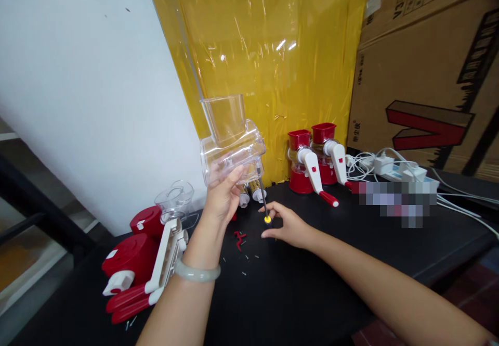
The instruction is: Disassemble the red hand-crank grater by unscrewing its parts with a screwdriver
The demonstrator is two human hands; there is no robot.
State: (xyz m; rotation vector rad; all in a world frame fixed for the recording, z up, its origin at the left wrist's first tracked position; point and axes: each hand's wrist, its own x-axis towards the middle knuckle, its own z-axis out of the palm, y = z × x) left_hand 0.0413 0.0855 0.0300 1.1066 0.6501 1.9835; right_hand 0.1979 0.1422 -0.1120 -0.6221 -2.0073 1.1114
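Observation:
My left hand grips a clear plastic grater housing from below and holds it up above the table, its square chute pointing upward. My right hand is closed around the yellow-and-black handle of a screwdriver. The screwdriver's shaft points up, with its tip at the underside of the housing's right end. Beneath the hands, a small red plastic part and several loose screws lie on the black table. Behind them are metal grater drums with white ends, partly hidden by my left hand.
Two red-and-white hand-crank graters stand at the back right, near white cables and a power strip. Red bases, white crank handles and another clear housing are at left. A large cardboard box rises behind the right side.

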